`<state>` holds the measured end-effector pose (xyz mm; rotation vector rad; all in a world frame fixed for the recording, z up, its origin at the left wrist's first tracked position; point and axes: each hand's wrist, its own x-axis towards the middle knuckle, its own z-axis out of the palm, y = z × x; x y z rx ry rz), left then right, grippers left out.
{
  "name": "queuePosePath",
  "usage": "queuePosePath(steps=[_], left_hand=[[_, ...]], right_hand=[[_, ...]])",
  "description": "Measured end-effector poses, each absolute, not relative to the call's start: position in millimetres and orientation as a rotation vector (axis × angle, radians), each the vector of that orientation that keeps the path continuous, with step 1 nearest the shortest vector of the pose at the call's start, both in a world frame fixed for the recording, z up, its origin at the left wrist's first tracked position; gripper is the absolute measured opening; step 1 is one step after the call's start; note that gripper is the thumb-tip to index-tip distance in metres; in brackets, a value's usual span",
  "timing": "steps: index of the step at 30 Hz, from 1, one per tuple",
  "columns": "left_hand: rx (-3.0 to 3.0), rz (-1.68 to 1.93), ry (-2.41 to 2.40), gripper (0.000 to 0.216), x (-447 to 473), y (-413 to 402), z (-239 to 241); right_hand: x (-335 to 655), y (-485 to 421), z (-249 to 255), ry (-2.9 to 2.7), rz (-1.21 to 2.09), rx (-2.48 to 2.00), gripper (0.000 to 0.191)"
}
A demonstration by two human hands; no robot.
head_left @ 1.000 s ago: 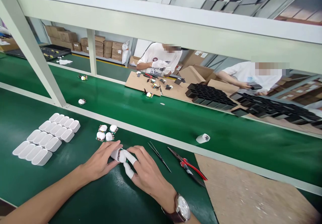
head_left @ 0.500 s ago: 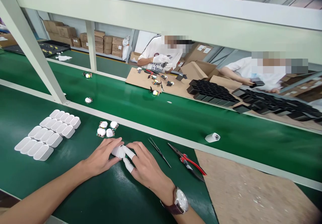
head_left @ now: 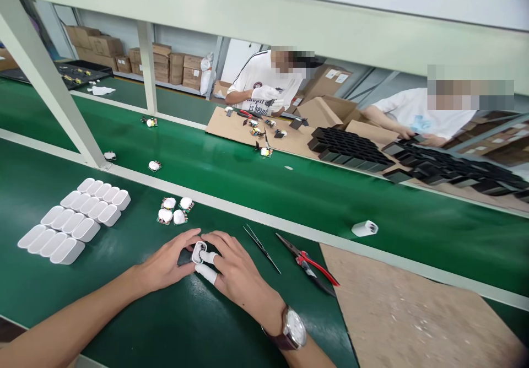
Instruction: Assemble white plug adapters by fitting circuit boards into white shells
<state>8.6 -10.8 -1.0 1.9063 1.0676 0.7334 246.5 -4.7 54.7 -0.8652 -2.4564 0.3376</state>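
Head view showed both hands meeting on the green mat, closed together around one small white shell (head_left: pixel 198 251). The left hand (head_left: pixel 167 263) curled its fingers against the shell's left side, and the right hand (head_left: pixel 237 271), with white covers on thumb and forefinger and a watch (head_left: pixel 294 328) on its wrist, pinched it from the right. The shell's open end faced up, between the fingertips. Just beyond the left hand lay four small white parts (head_left: pixel 175 210); further to its left stood rows of empty white shells (head_left: pixel 74 219). Near the right hand's far side lay tweezers (head_left: pixel 261 247) and red-handled pliers (head_left: pixel 308 263).
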Motion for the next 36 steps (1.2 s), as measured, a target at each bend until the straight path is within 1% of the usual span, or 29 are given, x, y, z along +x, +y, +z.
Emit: queuePosePath(steps=[4,7,11,13,15,18,20,21,23,25,28,30,32,36], left_hand=[[1.928,0.706,1.045,0.082,9,-10,2],[1.975,0.743,1.034,0.080,9,-10,4],[2.065,0.816,1.053,0.072,6,-9,4],[2.177,0.864,0.991,0.057,5,-6,4],[2.320,0.910,0.885,0.039,5,-4,4],[2.441,0.981,0.826,0.023,8,-2,6],[2.451,1.015,0.852,0.017,11,-2,7],[2.452,1.028,0.858,0.016,12,-2,8],[2.444,1.051,0.859,0.016,13,-3,8],[2.387,1.031,0.895,0.020,12,-4,7],[2.215,0.928,1.069,0.030,8,-6,1],[2.117,0.891,1.155,0.041,7,-6,-4],[2.064,0.888,1.172,0.049,8,-6,-8],[2.022,0.888,1.141,0.051,10,-5,-8]], right_hand=[[250,0,44,-2.403,0.460,-0.824,0.024],[248,2,37,-2.320,0.574,-0.817,0.022],[249,2,44,-2.389,0.553,-0.870,0.029],[258,4,52,-2.427,0.415,-1.013,0.036],[274,8,55,-2.415,0.172,-1.251,0.036],[301,19,44,-2.393,-0.208,-1.622,0.022],[313,28,31,-2.413,-0.316,-1.771,0.014],[317,32,26,-2.429,-0.326,-1.800,0.016],[317,37,22,-2.472,-0.309,-1.782,0.024],[310,36,28,-2.512,-0.228,-1.686,0.029],[294,24,48,-2.508,0.068,-1.392,0.030],[284,13,60,-2.488,0.196,-1.210,0.025],[276,5,64,-2.518,0.170,-1.135,0.019],[270,0,57,-2.591,0.045,-1.110,0.019]])
